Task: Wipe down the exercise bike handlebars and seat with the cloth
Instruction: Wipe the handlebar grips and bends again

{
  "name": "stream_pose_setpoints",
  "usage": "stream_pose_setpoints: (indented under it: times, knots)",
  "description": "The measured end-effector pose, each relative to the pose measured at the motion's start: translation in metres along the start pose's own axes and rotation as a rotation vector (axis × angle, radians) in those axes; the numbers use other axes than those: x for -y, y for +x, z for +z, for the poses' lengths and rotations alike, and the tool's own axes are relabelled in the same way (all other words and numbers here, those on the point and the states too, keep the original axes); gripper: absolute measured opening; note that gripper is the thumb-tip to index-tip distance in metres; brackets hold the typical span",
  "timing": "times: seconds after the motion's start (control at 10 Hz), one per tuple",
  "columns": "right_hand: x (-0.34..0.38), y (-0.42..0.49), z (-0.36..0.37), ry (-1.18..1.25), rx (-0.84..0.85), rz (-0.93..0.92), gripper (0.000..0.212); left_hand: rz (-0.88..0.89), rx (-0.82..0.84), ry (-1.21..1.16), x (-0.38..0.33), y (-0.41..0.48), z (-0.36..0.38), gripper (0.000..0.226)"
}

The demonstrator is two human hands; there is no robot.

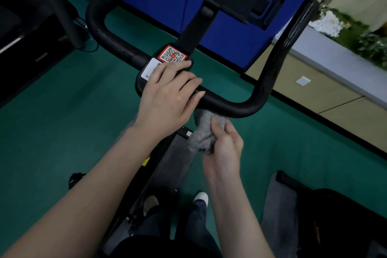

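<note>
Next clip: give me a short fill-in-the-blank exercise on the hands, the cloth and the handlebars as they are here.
1. The right hand holds a bunched cloth whose colour is ____.
2. The left hand lies with straight fingers on the ____ section of the handlebars.
3. The red-bordered sticker just beyond the left fingertips shows a ____ code.
4. The cloth meets the bar on the ____ side of the left hand.

Missing words: grey; centre; QR; right.
</note>
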State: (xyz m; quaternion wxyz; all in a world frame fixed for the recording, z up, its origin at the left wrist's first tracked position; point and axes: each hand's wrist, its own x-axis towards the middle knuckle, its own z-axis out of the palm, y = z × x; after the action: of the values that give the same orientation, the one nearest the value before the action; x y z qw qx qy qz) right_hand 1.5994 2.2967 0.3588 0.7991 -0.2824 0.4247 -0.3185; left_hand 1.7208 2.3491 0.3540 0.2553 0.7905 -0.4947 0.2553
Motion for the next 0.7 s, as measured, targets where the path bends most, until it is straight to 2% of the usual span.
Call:
stream_pose_setpoints:
  times: [0.1,0.3,0.4,0.5,0.6,0.7]
  knots:
    - [0.017,0.005,-0.013,0.036,-0.110,-0.094,0.026,-0.005,-0.004,-0.001,0.000,0.000,0.000,0.029]
    - [0.013,0.002,-0.013,-0.058,-0.110,-0.076,0.022,-0.018,-0.008,-0.010,0.000,0.000,-0.001,0.029]
    - [0.024,0.005,-0.024,-0.080,-0.236,-0.271,0.019,-0.023,-0.011,-0.019,-0.001,0.001,-0.001,0.029]
    - [0.036,0.013,-0.026,-0.388,-0.366,-0.691,0.024,-0.036,-0.014,-0.034,-0.003,0.001,-0.001,0.027]
    - [0.028,0.014,-0.018,-0.829,-0.302,-1.057,0.032,-0.050,-0.002,-0.043,-0.004,0.002,-0.003,0.027]
    - [0.013,0.011,-0.023,-1.085,-0.139,-1.277,0.036,-0.065,0.027,-0.037,-0.006,0.003,-0.005,0.029]
